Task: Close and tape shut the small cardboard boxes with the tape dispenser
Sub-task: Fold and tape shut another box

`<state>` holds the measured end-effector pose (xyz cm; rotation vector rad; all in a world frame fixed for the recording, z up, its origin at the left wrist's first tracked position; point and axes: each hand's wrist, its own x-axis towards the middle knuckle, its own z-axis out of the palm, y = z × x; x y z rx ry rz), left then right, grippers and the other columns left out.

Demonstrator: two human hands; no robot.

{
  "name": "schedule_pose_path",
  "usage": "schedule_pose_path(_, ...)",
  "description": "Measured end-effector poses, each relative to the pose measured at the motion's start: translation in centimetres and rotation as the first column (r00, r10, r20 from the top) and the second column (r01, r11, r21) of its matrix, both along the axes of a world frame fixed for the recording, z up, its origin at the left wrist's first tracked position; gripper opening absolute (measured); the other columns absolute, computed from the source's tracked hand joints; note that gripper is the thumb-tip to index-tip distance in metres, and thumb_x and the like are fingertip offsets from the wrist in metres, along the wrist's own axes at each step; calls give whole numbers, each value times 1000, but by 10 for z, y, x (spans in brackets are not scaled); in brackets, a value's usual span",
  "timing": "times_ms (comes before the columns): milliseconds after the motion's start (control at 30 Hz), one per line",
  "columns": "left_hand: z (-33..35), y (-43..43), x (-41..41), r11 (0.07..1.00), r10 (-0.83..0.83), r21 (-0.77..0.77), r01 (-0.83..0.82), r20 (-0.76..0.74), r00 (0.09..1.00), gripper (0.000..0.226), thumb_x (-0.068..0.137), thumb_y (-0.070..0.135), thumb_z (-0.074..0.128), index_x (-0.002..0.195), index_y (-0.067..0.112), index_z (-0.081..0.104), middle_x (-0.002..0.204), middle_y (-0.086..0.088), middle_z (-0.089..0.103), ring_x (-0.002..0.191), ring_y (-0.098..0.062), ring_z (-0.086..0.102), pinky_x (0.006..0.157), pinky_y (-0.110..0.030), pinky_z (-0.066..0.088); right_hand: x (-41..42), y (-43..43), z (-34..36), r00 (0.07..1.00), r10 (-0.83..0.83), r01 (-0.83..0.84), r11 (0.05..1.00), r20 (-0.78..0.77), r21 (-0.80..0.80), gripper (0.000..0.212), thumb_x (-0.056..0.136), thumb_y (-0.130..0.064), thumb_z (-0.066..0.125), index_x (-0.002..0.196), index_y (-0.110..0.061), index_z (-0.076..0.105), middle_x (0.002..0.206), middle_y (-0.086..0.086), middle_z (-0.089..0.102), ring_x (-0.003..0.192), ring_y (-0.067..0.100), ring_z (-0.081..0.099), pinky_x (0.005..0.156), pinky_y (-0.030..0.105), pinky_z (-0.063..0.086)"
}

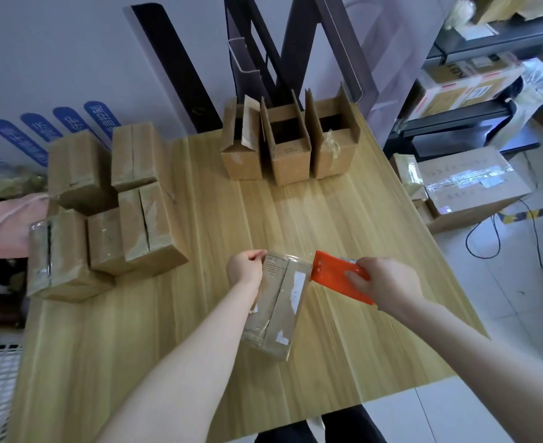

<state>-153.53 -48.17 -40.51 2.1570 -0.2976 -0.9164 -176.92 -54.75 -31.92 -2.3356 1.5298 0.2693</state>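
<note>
— Cardboard box (276, 302) in play! It lies on your table (343, 225), toward the near edge and about midway across. The flaps are folded down and the seam runs away from you.

— Start with the big picture, though. That pale wood table carries everything. On your left sits a pile of sealed boxes (148, 225), packed tight against each other, with glossy tape over their seams.

— And along the far edge?

— Three open boxes (291, 155) standing in a row, side by side, flaps pointing up.

— Now your own work. What's that orange piece?

— That's your tape dispenser (334, 276), just right of the box, with its front end meeting the box's far right corner. Clear tape (291, 259) shines across the far end of the box, right where the dispenser meets it.

— Hands?

— Your right hand (388, 282) is wrapped around the dispenser's body, fingers curled over its top. Your left hand (244, 270) is at the box's far left corner, fingers curled in against the cardboard and holding the box there, forearm lying along the box's left side.
</note>
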Motion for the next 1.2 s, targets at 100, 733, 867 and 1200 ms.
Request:
schedule_pose_path(100, -5, 3, 1, 992, -47, 115, 51, -39, 998, 25, 96, 35, 56, 110, 17, 68, 121, -5, 63, 104, -21, 57, 90, -27, 43, 7, 6, -1, 1000, -1, 0, 998, -25, -68, 34, 92, -49, 45, 93, -21, 64, 76, -3, 61, 79, 22, 63, 56, 27, 40)
schedule_pose_path(733, -1, 33, -29, 960, -56, -267, 79, 93, 994, 29, 97, 22, 54, 122, 13, 64, 112, 15, 61, 107, -2, 54, 92, -17, 38, 73, 11, -12, 930, 202, -252, 959, -307, -129, 37, 60, -10, 76, 63, -21, 40, 50, -8, 14, 43, 15, 12, 50, 17, 6)
schedule_pose_path(867, -1, 30, -26, 963, -27, -266, 50, 92, 995, 23, 95, 20, 57, 114, 14, 66, 107, 13, 63, 102, -6, 57, 90, -18, 42, 71, 20, -22, 935, 171, -196, 979, -310, -51, 31, 86, -16, 59, 60, -20, 43, 47, -5, 34, 41, 14, 33, 45, 21, 14)
schedule_pose_path(1200, 0, 49, -31, 915, 328, -233, -330, -50, 943, 19, 89, 27, 66, 91, 9, 61, 88, 3, 63, 84, -16, 59, 73, -24, 41, 29, 2, 12, 989, -132, 141, 972, 60, -185, 37, 93, -49, 44, 85, -17, 61, 79, 5, 68, 77, 31, 65, 56, 28, 38)
